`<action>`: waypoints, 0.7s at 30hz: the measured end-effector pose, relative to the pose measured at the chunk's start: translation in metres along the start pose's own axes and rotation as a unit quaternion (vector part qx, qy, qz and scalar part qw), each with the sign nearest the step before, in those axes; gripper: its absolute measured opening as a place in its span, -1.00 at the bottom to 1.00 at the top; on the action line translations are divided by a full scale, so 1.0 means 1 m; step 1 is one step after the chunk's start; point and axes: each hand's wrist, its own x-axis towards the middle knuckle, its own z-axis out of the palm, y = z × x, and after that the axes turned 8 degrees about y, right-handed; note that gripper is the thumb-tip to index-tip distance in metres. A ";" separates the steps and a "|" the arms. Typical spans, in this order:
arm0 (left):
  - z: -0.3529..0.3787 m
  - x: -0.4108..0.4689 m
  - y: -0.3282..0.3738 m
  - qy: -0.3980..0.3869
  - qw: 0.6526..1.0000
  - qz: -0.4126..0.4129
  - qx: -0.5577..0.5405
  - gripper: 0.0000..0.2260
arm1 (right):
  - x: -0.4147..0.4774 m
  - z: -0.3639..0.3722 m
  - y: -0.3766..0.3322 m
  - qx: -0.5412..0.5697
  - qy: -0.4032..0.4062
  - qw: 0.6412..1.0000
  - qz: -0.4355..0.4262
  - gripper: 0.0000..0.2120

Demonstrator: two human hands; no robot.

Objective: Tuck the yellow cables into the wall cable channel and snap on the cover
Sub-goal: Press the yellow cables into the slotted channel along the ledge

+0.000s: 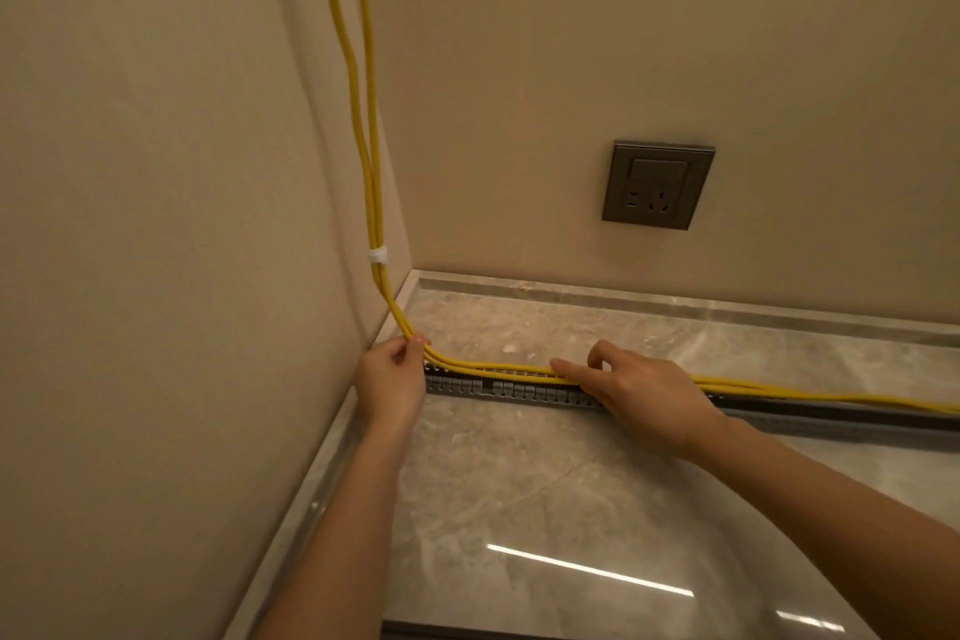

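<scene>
Seating cables (pixel 493 371) in channel (pixel 519 392): left hand (pixel 392 379) pinches bend; right hand (pixel 654 392), fingers straight, should press while sweeping toward 3 o'clock.

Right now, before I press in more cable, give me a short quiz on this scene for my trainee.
1. True or false: a cover is already snapped over the cable channel between the two hands.
2. What is the left hand pinching? A: the yellow cables at their bend in the corner. B: a screwdriver. C: nothing.
3. Which hand presses the cables down on the channel with a straight index finger?

Key: 1 false, the slotted teeth are exposed. 2 A. 3 the right hand.
</scene>
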 end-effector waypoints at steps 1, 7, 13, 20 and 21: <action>0.000 -0.001 0.000 0.002 1.000 0.008 0.015 -0.80 | 0.001 0.001 -0.001 0.002 -0.001 1.000 0.000 -0.46; -0.004 -0.001 0.003 0.022 0.994 -0.001 0.110 -0.87 | 0.000 0.007 -0.004 0.026 0.027 0.999 0.004 -0.52; -0.004 0.000 -0.001 0.002 0.994 -0.017 0.109 -0.84 | 0.000 -0.005 -0.009 0.063 0.035 0.997 -0.009 -0.42; 0.008 -0.007 -0.005 -0.031 0.995 -0.091 -0.027 -0.86 | 0.009 -0.013 -0.013 0.087 0.089 0.990 -0.072 -0.42; 0.008 -0.010 -0.007 -0.025 0.996 -0.075 -0.028 -0.87 | 0.008 -0.010 -0.012 0.095 0.083 0.990 -0.067 -0.44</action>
